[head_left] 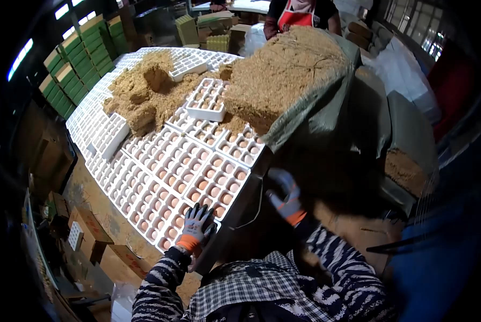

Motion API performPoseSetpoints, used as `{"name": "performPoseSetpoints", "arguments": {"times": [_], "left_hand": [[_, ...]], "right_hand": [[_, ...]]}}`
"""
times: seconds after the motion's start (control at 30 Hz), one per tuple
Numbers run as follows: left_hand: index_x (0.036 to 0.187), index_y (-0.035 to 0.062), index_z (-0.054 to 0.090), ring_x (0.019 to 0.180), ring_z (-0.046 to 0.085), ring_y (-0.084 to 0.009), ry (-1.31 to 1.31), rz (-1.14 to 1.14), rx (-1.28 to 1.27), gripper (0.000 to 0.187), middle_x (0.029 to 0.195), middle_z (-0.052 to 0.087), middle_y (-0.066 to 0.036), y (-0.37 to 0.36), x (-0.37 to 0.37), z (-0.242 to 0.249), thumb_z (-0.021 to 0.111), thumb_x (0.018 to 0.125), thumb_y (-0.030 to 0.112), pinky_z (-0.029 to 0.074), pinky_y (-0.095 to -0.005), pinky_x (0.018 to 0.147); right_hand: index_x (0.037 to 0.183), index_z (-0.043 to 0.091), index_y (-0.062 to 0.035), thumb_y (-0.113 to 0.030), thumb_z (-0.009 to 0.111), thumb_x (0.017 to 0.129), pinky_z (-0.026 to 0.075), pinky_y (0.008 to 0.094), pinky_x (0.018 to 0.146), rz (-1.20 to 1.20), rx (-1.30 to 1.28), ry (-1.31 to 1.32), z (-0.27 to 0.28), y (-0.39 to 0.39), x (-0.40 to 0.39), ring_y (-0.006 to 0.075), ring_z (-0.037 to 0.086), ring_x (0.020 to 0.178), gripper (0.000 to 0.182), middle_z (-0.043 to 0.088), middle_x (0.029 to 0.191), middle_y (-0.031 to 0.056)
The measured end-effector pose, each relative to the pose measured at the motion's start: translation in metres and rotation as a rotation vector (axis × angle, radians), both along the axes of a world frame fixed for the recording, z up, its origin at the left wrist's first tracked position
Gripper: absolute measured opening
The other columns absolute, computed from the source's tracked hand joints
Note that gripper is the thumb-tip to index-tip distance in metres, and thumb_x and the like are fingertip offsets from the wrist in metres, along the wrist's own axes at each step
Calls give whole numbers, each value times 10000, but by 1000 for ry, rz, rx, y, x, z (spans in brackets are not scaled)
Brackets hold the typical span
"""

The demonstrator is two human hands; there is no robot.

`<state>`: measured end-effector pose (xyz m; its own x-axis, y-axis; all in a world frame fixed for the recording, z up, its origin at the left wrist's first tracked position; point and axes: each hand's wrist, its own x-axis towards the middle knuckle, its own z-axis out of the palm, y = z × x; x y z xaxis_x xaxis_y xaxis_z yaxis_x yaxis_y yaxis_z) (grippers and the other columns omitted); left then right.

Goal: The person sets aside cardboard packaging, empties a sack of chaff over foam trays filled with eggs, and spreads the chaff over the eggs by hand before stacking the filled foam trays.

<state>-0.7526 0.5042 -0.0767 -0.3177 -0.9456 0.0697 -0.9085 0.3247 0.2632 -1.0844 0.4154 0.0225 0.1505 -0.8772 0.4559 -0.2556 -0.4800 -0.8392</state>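
Note:
White foam trays filled with eggs cover the near part of the table, one egg in each square cell. My left hand, in a grey glove with an orange cuff, rests on the tray at the near corner, its fingers stretched over the eggs. To the right, beyond the table edge, my right hand is raised in the air, somewhat blurred. Its thumb and fingers are apart, with nothing visible between them. A thicker tray of eggs sits on top of the others, beside a heap of brown, sawdust-like material.
A large block of the same loose material, partly wrapped in green sheeting, stands at the right. Green and tan stacks rise at the back left. Cardboard boxes lie on the floor. A person in a red apron stands behind the block.

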Motion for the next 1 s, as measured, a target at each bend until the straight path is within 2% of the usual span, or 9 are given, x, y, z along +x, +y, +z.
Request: {"name": "performPoseSetpoints", "arguments": {"times": [0.1, 0.17, 0.23, 0.43, 0.53, 0.57, 0.7, 0.8, 1.0], "left_hand": [[1263, 172, 580, 1279, 422, -346, 41, 91, 190, 529, 1307, 543, -94, -19, -7, 20, 625, 801, 425, 272, -527, 1068], [1157, 132, 653, 1085, 598, -277, 264, 284, 263, 404, 1081, 673, -84, -49, -32, 54, 591, 863, 403, 446, -392, 942], [1197, 105, 629, 1066, 619, -264, 494, 365, 60, 438, 1109, 671, -109, -90, -54, 66, 571, 895, 417, 474, -335, 902], [1367, 79, 480, 1148, 520, -239, 1834, 476, 206, 676, 1311, 542, -103, -256, -98, 91, 422, 928, 590, 418, -370, 946], [1402, 39, 405, 1251, 474, -290, 2289, 293, 462, 833, 1402, 470, -144, -348, -92, 41, 418, 877, 686, 334, -421, 1076], [1223, 45, 565, 807, 576, -229, 2424, 205, 501, 698, 1009, 641, -112, -381, -94, 11, 430, 899, 648, 481, -323, 760], [1260, 22, 538, 1084, 587, -292, 2529, 2, 534, 665, 1216, 612, -134, -367, -138, 72, 431, 931, 590, 460, -420, 966], [1285, 24, 517, 1108, 580, -291, 2595, -62, 649, 673, 1212, 615, -135, -370, -139, 76, 409, 938, 591, 445, -416, 990], [1356, 48, 446, 1219, 492, -285, 2646, -196, 589, 628, 1341, 513, -137, -368, -139, 96, 382, 967, 537, 416, -428, 1019]], "right_hand": [[1287, 527, -107, -212, 754, 663, 345, 456, 1065, -109, -701, 616, 131, -100, -49, 344, 461, 1226, 672, 453, 1374, 119], [1331, 493, -129, -353, 756, 689, 272, 473, 1103, -148, -668, 971, 184, -141, -54, 349, 404, 1281, 729, 419, 1414, 113], [1341, 483, -134, -415, 739, 707, 249, 473, 1113, -108, -662, 1023, 189, -182, -58, 350, 379, 1303, 740, 414, 1422, 118], [1353, 477, -168, -542, 670, 758, 233, 487, 1122, 116, -549, 1205, 168, -230, -81, 354, 350, 1336, 729, 399, 1439, 134], [1336, 495, -226, -511, 669, 770, 263, 490, 1110, 163, -564, 1164, 170, -216, -87, 360, 365, 1326, 658, 411, 1429, 131], [1336, 495, -226, -511, 669, 770, 263, 490, 1110, 167, -560, 1171, 169, -213, -89, 360, 365, 1326, 658, 411, 1429, 131], [1358, 475, -192, -535, 672, 757, 245, 487, 1120, 174, -505, 1202, 170, -204, -91, 363, 353, 1333, 719, 402, 1436, 136], [1484, 248, -113, -662, 664, 687, 156, 548, 1128, 78, -316, 1205, 171, -194, -66, 452, 262, 1357, 1054, 309, 1466, 243], [1496, 225, -122, -631, 611, 760, 118, 567, 1130, -11, -354, 1315, 191, -221, 41, 478, 188, 1383, 975, 214, 1508, 264]]}}
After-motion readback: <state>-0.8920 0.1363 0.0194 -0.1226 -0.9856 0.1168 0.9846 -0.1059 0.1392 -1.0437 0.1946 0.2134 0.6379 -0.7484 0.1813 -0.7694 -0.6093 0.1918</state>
